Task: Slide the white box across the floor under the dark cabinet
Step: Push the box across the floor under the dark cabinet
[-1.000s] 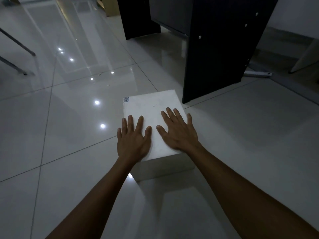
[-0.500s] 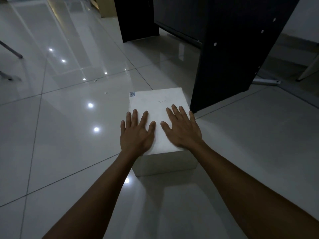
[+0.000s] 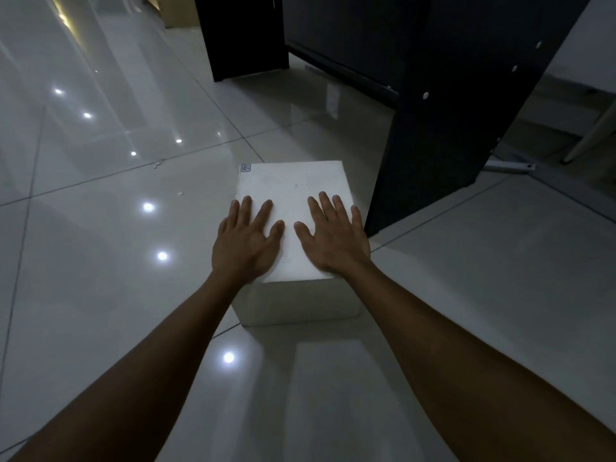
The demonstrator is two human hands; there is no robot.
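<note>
Box progress: white box has advanced across the floor over the last second, and the dark cabinet looms larger and closer than a second ago. Its near side panel now sits just right of the right hand, with the box's far right corner close to the panel's bottom edge. Box isn't under the cabinet yet; the opening is ahead and to the right of the hands. Judgement: push is mid-way, and heading needs a bias rightward past the panel or the corner could catch on it.

Hands: left hand and right hand both lie flat, fingers spread, palms down on the box's top near its close edge. No grasp, nothing clasped, just pressing contact. Thumbs nearly meet in the middle. Left hand overhangs the box's left edge slightly; right hand's little finger reaches the right edge.

Small label sits at the box's far left corner, beyond the left hand's fingertips.
</note>
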